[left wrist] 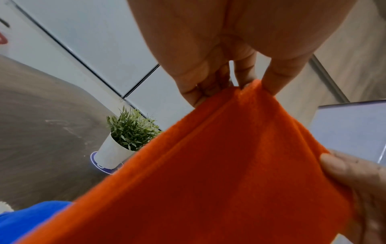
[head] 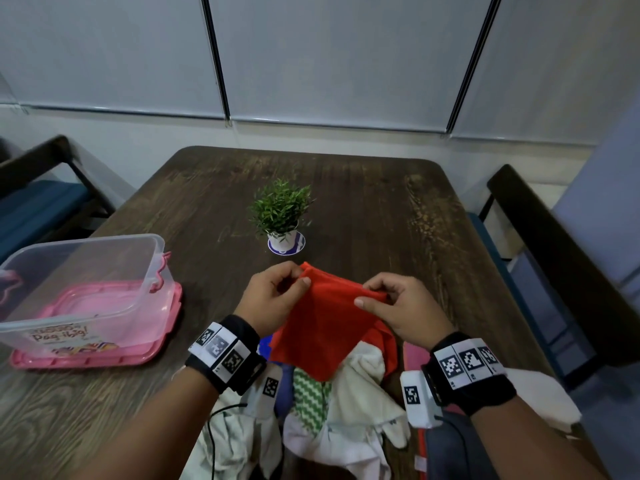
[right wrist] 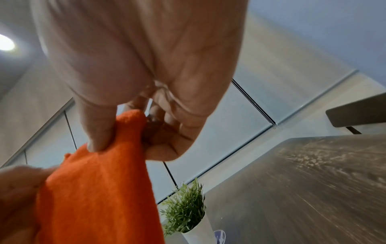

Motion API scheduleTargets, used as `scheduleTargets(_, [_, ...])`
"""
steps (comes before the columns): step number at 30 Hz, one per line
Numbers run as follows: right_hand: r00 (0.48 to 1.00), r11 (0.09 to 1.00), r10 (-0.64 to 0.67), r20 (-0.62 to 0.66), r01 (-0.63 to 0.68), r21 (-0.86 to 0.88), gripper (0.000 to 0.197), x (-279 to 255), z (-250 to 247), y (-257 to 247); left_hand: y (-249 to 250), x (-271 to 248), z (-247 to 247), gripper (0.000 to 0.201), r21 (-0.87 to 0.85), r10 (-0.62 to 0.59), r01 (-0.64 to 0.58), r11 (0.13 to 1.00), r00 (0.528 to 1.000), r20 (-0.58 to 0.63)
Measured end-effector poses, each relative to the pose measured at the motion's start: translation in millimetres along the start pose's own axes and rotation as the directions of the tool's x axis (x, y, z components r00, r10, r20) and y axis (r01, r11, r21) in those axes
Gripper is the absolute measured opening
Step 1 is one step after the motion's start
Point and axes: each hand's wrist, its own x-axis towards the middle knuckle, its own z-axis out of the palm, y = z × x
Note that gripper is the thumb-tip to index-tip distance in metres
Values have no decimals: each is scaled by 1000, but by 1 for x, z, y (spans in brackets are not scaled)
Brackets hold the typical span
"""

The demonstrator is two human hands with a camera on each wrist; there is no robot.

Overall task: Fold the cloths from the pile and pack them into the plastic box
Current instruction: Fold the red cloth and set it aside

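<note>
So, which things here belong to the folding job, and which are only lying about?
For the job:
red cloth, pinched by left hand and right hand
pile under it
box, sitting on its pink lid

Only lying about:
plant on the table
chairs at the sides

Both forearms are bare, with no sleeves in sight. The left hand (head: 268,301) and right hand (head: 401,310) carry no gloves. Each wrist wears a wide black strap (head: 239,344) bearing a row of white tiles printed with black square marker patterns (head: 465,362). A white block with another such marker (head: 417,400) sits under each wrist, and a thin black cable (head: 216,417) trails from the left one.
</note>
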Motion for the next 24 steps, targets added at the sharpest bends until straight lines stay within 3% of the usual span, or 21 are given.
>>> scheduleTargets(5, [999,998,-43,-13,42,-36,12,2,-9,-9,3,-6,0,14,19,59,-60,998,997,41])
scheduleTargets(10, [994,992,-21,103,34,-120,17,5,-22,-8,4,-10,-3,14,-28,15,-16,999,999,-29])
scheduleTargets(14, [997,986,-27,72,39,-161,24,7,-24,-7,6,-14,-2,13,-28,-47,46,999,998,-42])
scheduleTargets(21, [998,993,9,68,-1,-114,19,11,-29,-6,10,-9,-5,14,-64,-119,112,992,986,-119])
scheduleTargets(24, [998,994,-10,69,17,-104,25,12,-32,-3,11,-4,-6,15,-107,-100,87,990,988,-121])
